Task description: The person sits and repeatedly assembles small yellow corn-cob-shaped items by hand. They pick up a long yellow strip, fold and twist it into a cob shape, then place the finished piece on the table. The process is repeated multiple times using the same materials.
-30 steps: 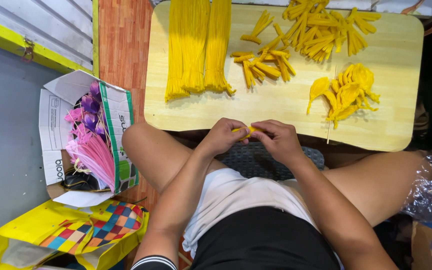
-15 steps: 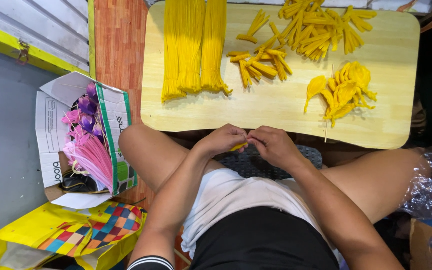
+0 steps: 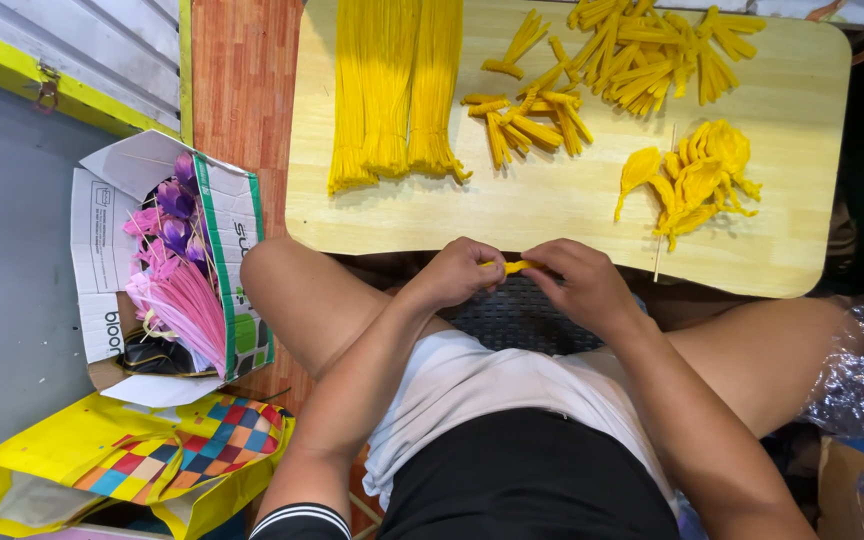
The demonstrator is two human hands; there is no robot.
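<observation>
Nearby, white box (image 3: 102, 240) sits above yellow bag (image 3: 72, 455).

Both forearms enter from the lower edge of the frame and converge toward the middle, over the lap. The left hand (image 3: 460, 272) is curled, knuckles up, thumb and fingertips pinched together at its inner side. The right hand (image 3: 580, 283) faces it in a similar curl, back of the hand toward the camera, fingers bent inward. The 2 hands meet fingertip to fingertip, touching or very nearly so, with a small yellow piece (image 3: 515, 266) pinched between them. Both wrists are roughly straight. Elbows are bent and set wide. The person sits cross-legged, bare knees spread to either side.
</observation>
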